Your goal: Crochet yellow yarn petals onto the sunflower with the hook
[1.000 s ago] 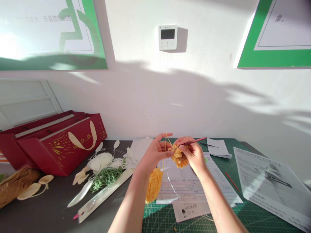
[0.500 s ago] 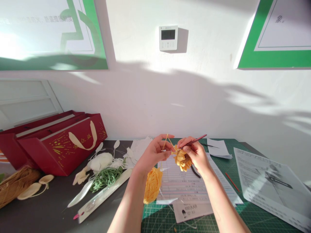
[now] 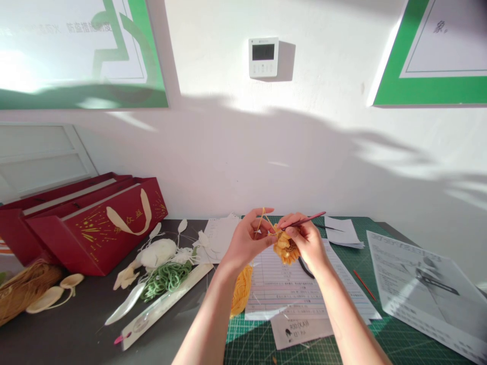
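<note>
My left hand (image 3: 251,235) pinches the left edge of a yellow crocheted flower (image 3: 286,248) with a brown centre. Yellow yarn (image 3: 262,219) runs over its raised index finger and down to the flower. In my right hand (image 3: 304,237) is a dark red crochet hook (image 3: 311,218), gripped like a pen, its tip at the flower's upper edge. The hook's very tip is hidden by the fingers and petals. A ball of yellow yarn (image 3: 241,291) lies on the mat, partly behind my left forearm.
A green cutting mat (image 3: 251,344) bears written sheets (image 3: 283,289), a red stick (image 3: 364,285) and a printed page (image 3: 426,289). On the left are green yarn (image 3: 167,280), white yarn (image 3: 159,252), brown yarn (image 3: 26,289), a long white strip (image 3: 167,306) and red gift bags (image 3: 99,228).
My left hand has shifted slightly right and tucked in closer to the flower. More of the yellow yarn ball is covered by my forearm. The hook has barely moved.
</note>
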`<move>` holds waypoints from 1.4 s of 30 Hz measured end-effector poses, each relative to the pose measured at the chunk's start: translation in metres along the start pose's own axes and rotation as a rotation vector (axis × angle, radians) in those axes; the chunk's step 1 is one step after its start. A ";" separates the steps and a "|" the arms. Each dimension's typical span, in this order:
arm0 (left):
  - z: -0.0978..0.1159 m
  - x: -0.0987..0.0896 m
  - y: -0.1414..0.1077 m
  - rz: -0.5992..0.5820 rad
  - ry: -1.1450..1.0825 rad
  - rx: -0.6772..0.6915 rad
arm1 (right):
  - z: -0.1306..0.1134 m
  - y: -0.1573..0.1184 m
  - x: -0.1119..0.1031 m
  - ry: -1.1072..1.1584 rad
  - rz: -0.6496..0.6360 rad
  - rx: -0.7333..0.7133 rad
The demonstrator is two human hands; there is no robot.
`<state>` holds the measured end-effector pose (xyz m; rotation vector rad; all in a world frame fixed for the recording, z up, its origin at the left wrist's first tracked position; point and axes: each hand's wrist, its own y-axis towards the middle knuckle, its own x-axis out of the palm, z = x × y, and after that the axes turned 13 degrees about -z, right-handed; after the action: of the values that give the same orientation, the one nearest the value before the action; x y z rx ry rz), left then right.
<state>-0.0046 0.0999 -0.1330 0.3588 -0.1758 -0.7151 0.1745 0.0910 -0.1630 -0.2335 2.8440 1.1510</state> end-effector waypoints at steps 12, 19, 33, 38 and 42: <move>-0.004 0.009 0.003 0.126 -0.200 0.045 | -0.008 -0.005 0.023 0.081 0.175 -0.033; -0.001 0.010 0.003 0.128 -0.221 0.023 | -0.003 -0.005 0.019 0.170 0.190 -0.049; -0.001 0.008 0.002 0.123 -0.167 0.015 | -0.010 -0.003 0.004 0.059 0.094 -0.142; -0.002 0.007 0.002 0.117 -0.162 0.014 | -0.014 -0.004 0.000 -0.037 0.074 -0.174; -0.003 0.006 0.002 0.119 -0.157 0.008 | -0.014 -0.004 -0.003 -0.121 0.036 -0.189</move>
<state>0.0019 0.0976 -0.1346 0.2967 -0.3459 -0.6249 0.1778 0.0781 -0.1554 -0.1185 2.6474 1.3923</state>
